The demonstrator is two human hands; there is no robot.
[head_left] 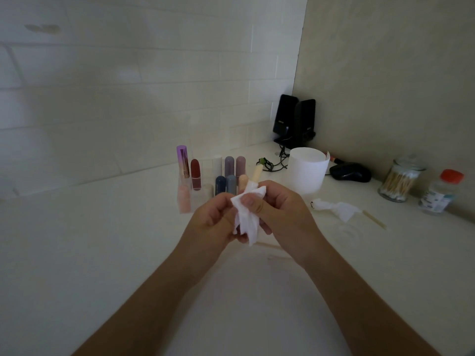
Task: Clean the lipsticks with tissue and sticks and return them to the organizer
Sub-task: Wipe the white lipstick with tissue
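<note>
Above the surface [102,253], the left hand [213,219] pinches a white tissue [246,218] wrapped round a cream lipstick [257,173]. The right hand [282,211] grips it, just before the clear organizer [199,199].

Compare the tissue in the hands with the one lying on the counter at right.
The held tissue is gripped by the left hand and right hand; the counter tissue lies untouched. The held tissue is bunched around a cream lipstick and hangs down; the counter tissue lies stretched out flat. Both are white and crumpled.
</note>
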